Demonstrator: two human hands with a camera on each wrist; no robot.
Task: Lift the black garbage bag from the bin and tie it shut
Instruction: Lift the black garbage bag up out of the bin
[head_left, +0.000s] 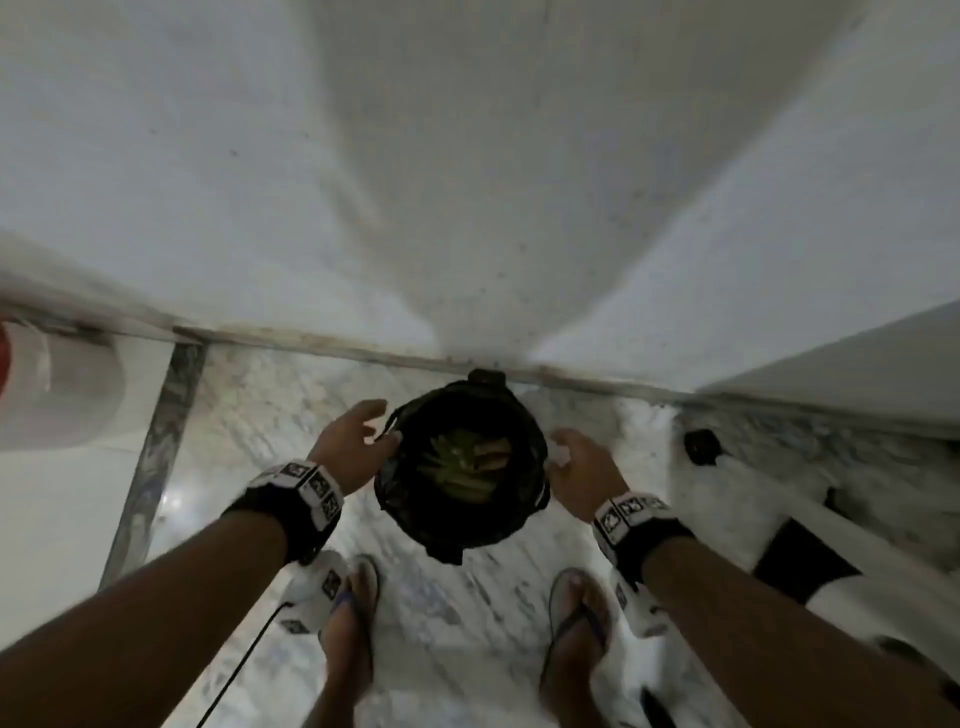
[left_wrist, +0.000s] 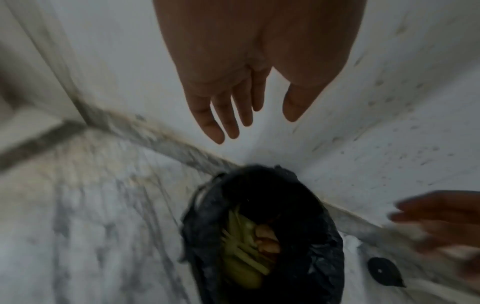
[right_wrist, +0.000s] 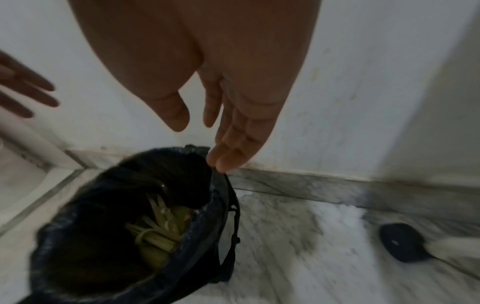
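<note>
Your black garbage bag (head_left: 410, 488) sits in the bin (head_left: 485, 375) on the marble floor (head_left: 249, 395), right against the wall (head_left: 467, 182) — green scraps (head_left: 457, 462) inside. Your left hand (head_left: 350, 439) and right hand (head_left: 582, 470) hover either side of the rim, fingers spread and loose, holding nothing — a black disc (head_left: 702, 446) lies nearby.

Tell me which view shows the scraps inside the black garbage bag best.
The right wrist view: the pale green stalk-like scraps lie close and sharpest inside the black plastic garbage bag. The left wrist view shows them blurred, with orange-brown pieces beside them. The head view shows them small and distant.
</note>
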